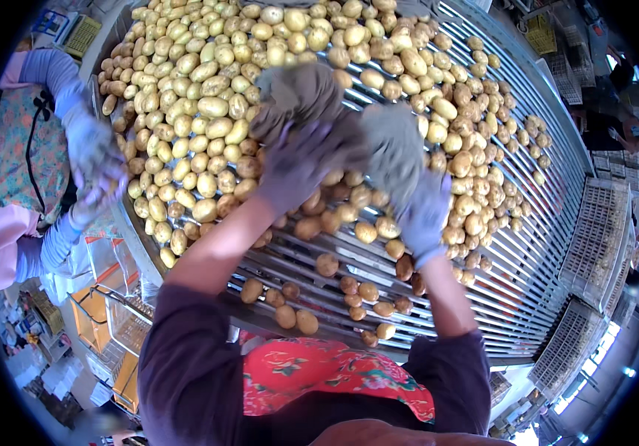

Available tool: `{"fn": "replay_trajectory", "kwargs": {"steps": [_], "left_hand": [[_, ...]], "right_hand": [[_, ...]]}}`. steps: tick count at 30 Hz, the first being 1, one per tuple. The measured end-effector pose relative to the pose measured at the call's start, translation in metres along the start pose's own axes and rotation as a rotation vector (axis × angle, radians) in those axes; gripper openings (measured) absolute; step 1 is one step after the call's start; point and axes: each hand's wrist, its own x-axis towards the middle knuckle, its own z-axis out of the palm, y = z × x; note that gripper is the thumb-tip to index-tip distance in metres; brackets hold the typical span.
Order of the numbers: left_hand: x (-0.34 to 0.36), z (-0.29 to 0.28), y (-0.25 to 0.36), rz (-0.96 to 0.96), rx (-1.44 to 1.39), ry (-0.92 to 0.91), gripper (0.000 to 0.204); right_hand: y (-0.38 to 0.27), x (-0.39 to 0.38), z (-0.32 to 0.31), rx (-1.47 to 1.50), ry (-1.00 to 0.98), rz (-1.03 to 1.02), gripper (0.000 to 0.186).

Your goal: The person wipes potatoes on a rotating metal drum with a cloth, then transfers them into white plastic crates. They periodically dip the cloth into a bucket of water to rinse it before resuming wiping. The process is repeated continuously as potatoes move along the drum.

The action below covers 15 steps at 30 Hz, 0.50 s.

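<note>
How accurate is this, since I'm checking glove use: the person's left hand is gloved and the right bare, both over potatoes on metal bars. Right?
Not quite: the right hand is gloved too, not bare, as the head view shows. The left hand is indeed gloved, and both are over potatoes on metal bars.

No legible text, labels, numbers or signs.

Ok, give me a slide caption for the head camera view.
Gloved left hand and right hand on crumpled grey cloths among potatoes spread over a slatted metal surface.
</note>
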Motion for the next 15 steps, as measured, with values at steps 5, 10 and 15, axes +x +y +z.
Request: {"fn": "replay_trajectory", "kwargs": {"steps": [5, 10, 15], "left_hand": [[0.020, 0.017, -0.052, -0.284, -1.029, 0.157, 0.050], [0.043, 0.024, -0.081, -0.321, 0.032, 0.076, 0.048], [-0.106, -0.039, 0.030, -0.218, -0.069, -0.261, 0.056]], "right_hand": [[-0.081, 0.042, 0.037, 0.257, 0.047, -0.131, 0.065], [-0.069, 0.110, 0.008, 0.308, -0.284, 0.115, 0.053], [-0.055, -0.006, -0.047, 0.590, -0.363, -0.145, 0.058]]}}
